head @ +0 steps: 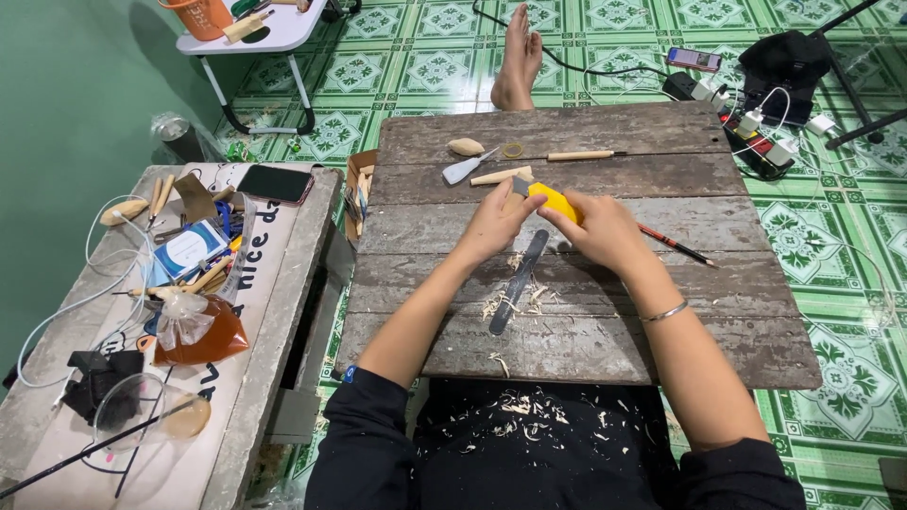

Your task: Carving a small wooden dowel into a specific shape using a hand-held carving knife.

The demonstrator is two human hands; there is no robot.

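Green wall (66,85) at left, green patterned floor tiles (605,28), weathered grey plank table (661,321), a second cluttered plank bench (274,283) beside it, small white folding table (283,33) behind, even indoor light

Yellow knife handle (556,200), grey weathered table (605,340), green floor tiles (831,236) with white floral pattern, black clothing (529,453), red pencil (675,245)

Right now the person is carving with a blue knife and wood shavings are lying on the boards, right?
Not quite: the head view shows the utility knife in the right hand is yellow, not blue. The left hand steadies the wood, and wood shavings do lie on the plank table.
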